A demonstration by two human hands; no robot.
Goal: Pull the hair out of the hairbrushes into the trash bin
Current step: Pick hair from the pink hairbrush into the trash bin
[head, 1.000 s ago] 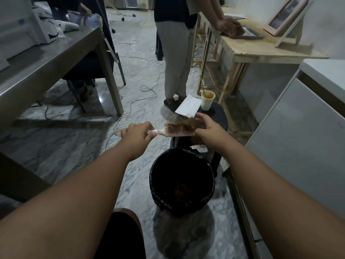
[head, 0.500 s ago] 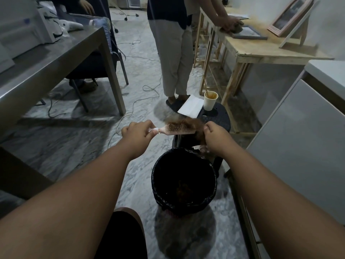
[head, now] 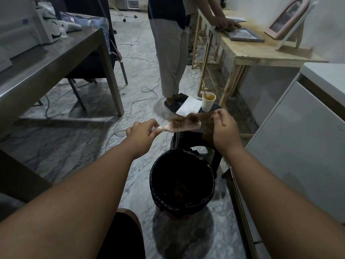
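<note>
A pink hairbrush [head: 182, 126] lies level in the air above and behind the trash bin, bristles up. My left hand [head: 141, 133] grips its handle at the left end. A tuft of brown hair [head: 194, 117] stands up off the brush's right end, and my right hand [head: 225, 128] pinches that tuft between thumb and fingers, lifted above the brush head. The black trash bin [head: 155, 186], lined with a black bag, stands on the floor right below, with some brown hair at its bottom.
A dark stool [head: 216, 109] behind the bin carries a paper cup [head: 208, 102] and a white paper [head: 190, 107]. A person [head: 171, 58] stands beyond it at a wooden table [head: 261, 53]. A metal table [head: 56, 57] is left, a white cabinet [head: 302, 146] right. Cables cross the floor.
My right hand has risen from the brush's right end, drawing the brown hair up and away from the bristles. The left hand keeps the handle in the same place.
</note>
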